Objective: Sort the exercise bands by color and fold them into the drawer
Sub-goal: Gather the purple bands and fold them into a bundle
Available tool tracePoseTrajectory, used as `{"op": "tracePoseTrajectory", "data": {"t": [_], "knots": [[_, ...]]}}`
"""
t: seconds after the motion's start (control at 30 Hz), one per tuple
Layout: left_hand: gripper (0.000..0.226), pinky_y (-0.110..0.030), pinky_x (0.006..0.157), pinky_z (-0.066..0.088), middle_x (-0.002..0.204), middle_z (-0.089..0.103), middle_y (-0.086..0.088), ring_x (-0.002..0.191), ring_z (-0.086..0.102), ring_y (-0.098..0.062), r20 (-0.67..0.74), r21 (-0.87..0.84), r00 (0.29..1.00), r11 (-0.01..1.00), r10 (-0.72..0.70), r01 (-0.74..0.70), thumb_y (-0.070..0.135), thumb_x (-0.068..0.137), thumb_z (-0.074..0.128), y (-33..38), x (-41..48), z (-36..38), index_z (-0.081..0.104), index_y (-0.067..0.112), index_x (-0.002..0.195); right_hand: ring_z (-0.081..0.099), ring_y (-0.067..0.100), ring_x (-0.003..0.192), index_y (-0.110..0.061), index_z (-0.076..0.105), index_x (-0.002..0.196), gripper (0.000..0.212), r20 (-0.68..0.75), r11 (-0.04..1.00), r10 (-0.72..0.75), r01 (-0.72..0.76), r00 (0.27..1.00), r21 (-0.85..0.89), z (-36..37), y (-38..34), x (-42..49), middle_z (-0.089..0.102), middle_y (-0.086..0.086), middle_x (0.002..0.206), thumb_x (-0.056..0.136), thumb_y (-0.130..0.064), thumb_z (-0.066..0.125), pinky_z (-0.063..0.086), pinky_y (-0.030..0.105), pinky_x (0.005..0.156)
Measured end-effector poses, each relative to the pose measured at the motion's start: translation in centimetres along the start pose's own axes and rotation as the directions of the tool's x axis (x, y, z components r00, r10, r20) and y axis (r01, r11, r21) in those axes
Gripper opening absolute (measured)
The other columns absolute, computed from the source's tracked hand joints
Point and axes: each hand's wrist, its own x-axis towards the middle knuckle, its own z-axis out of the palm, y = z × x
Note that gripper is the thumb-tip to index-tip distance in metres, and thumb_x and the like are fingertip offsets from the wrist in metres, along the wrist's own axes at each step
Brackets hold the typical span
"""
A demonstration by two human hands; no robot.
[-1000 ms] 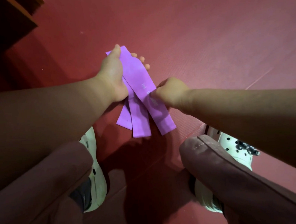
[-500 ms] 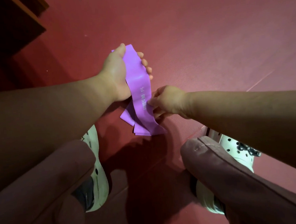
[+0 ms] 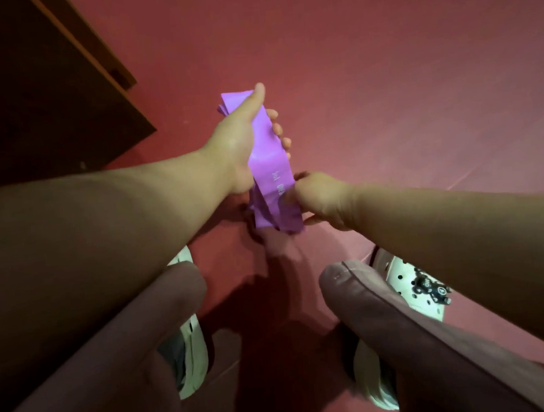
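Note:
A bundle of purple exercise bands (image 3: pixel 270 180) is held above the red floor between both hands. My left hand (image 3: pixel 237 144) grips the upper part, thumb on top and fingertips showing past the far edge. My right hand (image 3: pixel 320 199) pinches the lower end, which is doubled under. White lettering runs across the top band. How many bands are in the bundle is hard to tell. No drawer interior is visible.
A dark wooden piece of furniture (image 3: pixel 47 92) fills the upper left corner. Red mat floor (image 3: pixel 383 69) spreads ahead and right. My knees in pinkish trousers and white clogs (image 3: pixel 411 289) are below the hands.
The loose lower ends of the bands, splayed apart a second ago, have been gathered and folded upward by my right hand. The view has shifted so the dark furniture shows more.

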Motion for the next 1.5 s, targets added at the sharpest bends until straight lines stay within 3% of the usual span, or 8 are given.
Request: {"op": "tracePoseTrajectory", "data": {"t": [0.2,0.4,0.67,0.8,0.9,1.1,1.27,1.5], "knots": [[0.039,-0.028,0.059,0.047,0.061,0.051,-0.005,0.046,0.054,-0.021,0.062,0.052,0.994,0.994,0.088,-0.092,0.048,0.099,0.046,4.8,-5.6,4.0,0.053,0.014,0.079,0.053,0.020,0.086,-0.017,0.064,0.092,0.029,-0.061,0.990,-0.064,0.056,0.996,-0.128,-1.5,-5.2,-6.4,0.062,0.003,0.091,0.068,-0.030,0.055,0.043,0.029,0.071],[0.041,-0.028,0.059,0.047,0.063,0.052,-0.006,0.052,0.053,-0.022,0.084,0.058,0.978,0.979,0.192,-0.198,0.050,0.098,0.047,9.8,-12.3,6.6,0.055,0.013,0.082,0.051,0.010,0.071,-0.016,0.062,0.092,0.026,-0.059,0.981,-0.174,0.167,0.983,-0.103,-2.8,-9.9,-13.6,0.057,-0.003,0.079,0.089,0.000,0.042,0.042,0.013,0.058],[0.049,-0.031,0.066,0.051,0.060,0.056,-0.005,0.052,0.057,-0.023,0.157,0.164,0.871,0.857,0.466,-0.488,0.055,0.097,0.044,17.6,-25.6,10.2,0.059,0.011,0.085,0.049,0.024,0.092,-0.014,0.062,0.101,0.030,-0.217,0.941,-0.335,0.315,0.917,-0.122,-4.0,-16.5,-25.7,0.056,0.007,0.104,0.077,0.000,0.051,0.040,0.033,0.077],[0.053,-0.030,0.064,0.050,0.061,0.054,-0.006,0.052,0.056,-0.023,0.162,0.150,0.818,0.805,0.552,-0.574,0.059,0.096,0.042,19.1,-30.9,11.3,0.061,0.010,0.088,0.047,0.018,0.080,-0.008,0.060,0.104,0.026,-0.264,0.908,-0.415,0.378,0.871,-0.183,-3.1,-18.8,-31.1,0.054,0.006,0.103,0.083,0.003,0.050,0.037,0.026,0.063],[0.055,-0.031,0.063,0.048,0.060,0.053,-0.004,0.051,0.055,-0.022,0.141,0.028,0.819,0.825,0.556,-0.564,0.062,0.095,0.039,18.8,-33.5,11.2,0.061,0.012,0.087,0.047,0.021,0.091,-0.005,0.062,0.115,0.038,-0.282,0.911,-0.412,0.388,0.866,-0.139,-1.9,-18.6,-33.9,0.058,0.007,0.107,0.081,0.005,0.049,0.038,0.030,0.072],[0.059,-0.033,0.068,0.049,0.062,0.058,-0.004,0.055,0.061,-0.023,0.103,-0.061,0.858,0.864,0.503,-0.499,0.064,0.096,0.033,14.7,-34.9,8.5,0.063,0.014,0.088,0.069,0.041,0.084,0.000,0.066,0.088,0.033,-0.250,0.899,-0.418,0.437,0.873,0.022,1.0,-13.4,-34.8,0.071,0.024,0.092,0.067,0.003,0.040,0.055,0.047,0.080],[0.061,-0.035,0.073,0.050,0.067,0.062,-0.003,0.065,0.065,-0.022,0.113,-0.214,0.898,0.893,0.425,-0.395,0.064,0.097,0.027,11.9,-32.9,6.1,0.062,0.014,0.090,0.048,0.016,0.055,-0.013,0.059,0.089,0.023,-0.255,0.912,-0.402,0.410,0.880,-0.021,1.6,-12.6,-34.2,0.056,0.002,0.067,0.080,0.002,0.045,0.038,0.020,0.050],[0.058,-0.035,0.075,0.050,0.081,0.071,-0.005,0.078,0.068,-0.024,0.172,-0.146,0.889,0.903,0.425,-0.403,0.059,0.099,0.029,14.0,-32.0,5.7,0.061,0.012,0.090,0.044,0.017,0.065,-0.012,0.055,0.088,0.026,-0.260,0.885,-0.443,0.465,0.858,0.028,1.7,-15.2,-32.8,0.052,0.000,0.072,0.074,0.005,0.042,0.036,0.027,0.061]]}}
